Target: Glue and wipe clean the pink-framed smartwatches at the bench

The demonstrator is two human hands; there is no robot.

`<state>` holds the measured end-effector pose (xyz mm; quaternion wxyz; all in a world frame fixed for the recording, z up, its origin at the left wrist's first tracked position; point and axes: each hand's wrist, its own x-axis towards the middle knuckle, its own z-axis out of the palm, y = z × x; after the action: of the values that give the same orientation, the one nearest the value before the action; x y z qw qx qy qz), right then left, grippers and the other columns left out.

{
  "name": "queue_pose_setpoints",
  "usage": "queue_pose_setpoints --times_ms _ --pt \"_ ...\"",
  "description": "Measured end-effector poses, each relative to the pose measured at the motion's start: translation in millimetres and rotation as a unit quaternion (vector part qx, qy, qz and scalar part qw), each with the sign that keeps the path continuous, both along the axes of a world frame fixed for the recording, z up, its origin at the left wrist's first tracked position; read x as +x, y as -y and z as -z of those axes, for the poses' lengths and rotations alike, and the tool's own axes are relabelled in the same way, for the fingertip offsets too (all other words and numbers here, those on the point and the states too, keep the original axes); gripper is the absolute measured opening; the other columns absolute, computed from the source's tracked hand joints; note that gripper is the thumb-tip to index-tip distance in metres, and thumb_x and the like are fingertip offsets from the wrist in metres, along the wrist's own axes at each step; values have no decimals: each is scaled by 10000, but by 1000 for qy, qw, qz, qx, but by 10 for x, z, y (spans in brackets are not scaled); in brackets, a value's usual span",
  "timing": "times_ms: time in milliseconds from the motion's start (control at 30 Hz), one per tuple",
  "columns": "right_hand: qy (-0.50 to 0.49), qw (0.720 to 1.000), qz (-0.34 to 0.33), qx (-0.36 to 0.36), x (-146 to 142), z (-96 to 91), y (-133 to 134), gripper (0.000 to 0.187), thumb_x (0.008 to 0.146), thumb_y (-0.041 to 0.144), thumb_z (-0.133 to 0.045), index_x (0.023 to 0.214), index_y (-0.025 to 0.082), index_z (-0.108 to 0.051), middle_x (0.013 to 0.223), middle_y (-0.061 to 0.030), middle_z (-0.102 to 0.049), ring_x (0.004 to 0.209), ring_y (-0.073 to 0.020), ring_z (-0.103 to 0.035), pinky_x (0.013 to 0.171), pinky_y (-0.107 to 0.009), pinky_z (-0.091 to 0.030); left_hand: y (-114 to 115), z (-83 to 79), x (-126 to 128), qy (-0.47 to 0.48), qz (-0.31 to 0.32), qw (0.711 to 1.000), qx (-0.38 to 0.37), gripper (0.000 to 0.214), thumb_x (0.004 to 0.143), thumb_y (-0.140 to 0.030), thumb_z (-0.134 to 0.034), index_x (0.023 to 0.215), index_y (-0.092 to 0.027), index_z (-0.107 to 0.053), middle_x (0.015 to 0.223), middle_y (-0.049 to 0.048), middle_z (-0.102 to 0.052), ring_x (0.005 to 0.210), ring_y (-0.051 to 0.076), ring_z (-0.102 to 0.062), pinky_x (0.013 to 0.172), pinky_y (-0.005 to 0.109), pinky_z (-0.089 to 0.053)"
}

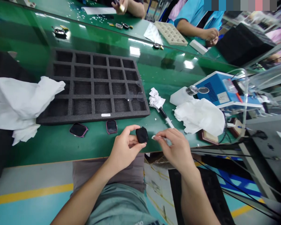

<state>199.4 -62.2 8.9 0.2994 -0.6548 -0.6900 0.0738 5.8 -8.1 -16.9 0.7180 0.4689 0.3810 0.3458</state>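
A small black watch case (142, 135) is gripped at its edges by my left hand (124, 147), above the front of the green table. Just to its right, my right hand (175, 148) pinches a small white tip (153, 137), perhaps a swab or a bit of wiping cloth; a gap separates it from the case. Two purple-framed watch cases, one (78, 130) farther left and one (111, 127) closer to my left hand, lie on the table. Behind them is a black foam tray (93, 118) with many square compartments, a white label and clear film pieces on its right side.
White cloths (21, 103) lie at the left and another (201, 117) at the right. A black-and-white pen-like tool (165, 115), a white bottle (181, 96) and a blue machine (215, 89) stand right of the tray. Co-workers' hands (210, 36) are across the table.
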Motion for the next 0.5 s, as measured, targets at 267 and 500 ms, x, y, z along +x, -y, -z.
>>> queue_pose_setpoints --times_ms 267,500 --pt "-34 994 -58 82 -432 -69 -198 143 962 175 -652 837 243 -659 788 -17 -686 757 -199 -573 710 -364 -461 18 33 2 -31 1 998 51 469 783 -94 -719 1215 -205 -576 837 -3 -803 786 173 -787 727 253 -596" --pt "-76 990 99 69 -421 209 -321 155 960 256 -635 811 226 -663 758 -22 -664 744 -201 -587 700 -355 -459 58 36 18 -17 -55 998 28 499 762 -141 -774 1210 -191 -559 971 60 -836 884 213 -813 827 302 -640"
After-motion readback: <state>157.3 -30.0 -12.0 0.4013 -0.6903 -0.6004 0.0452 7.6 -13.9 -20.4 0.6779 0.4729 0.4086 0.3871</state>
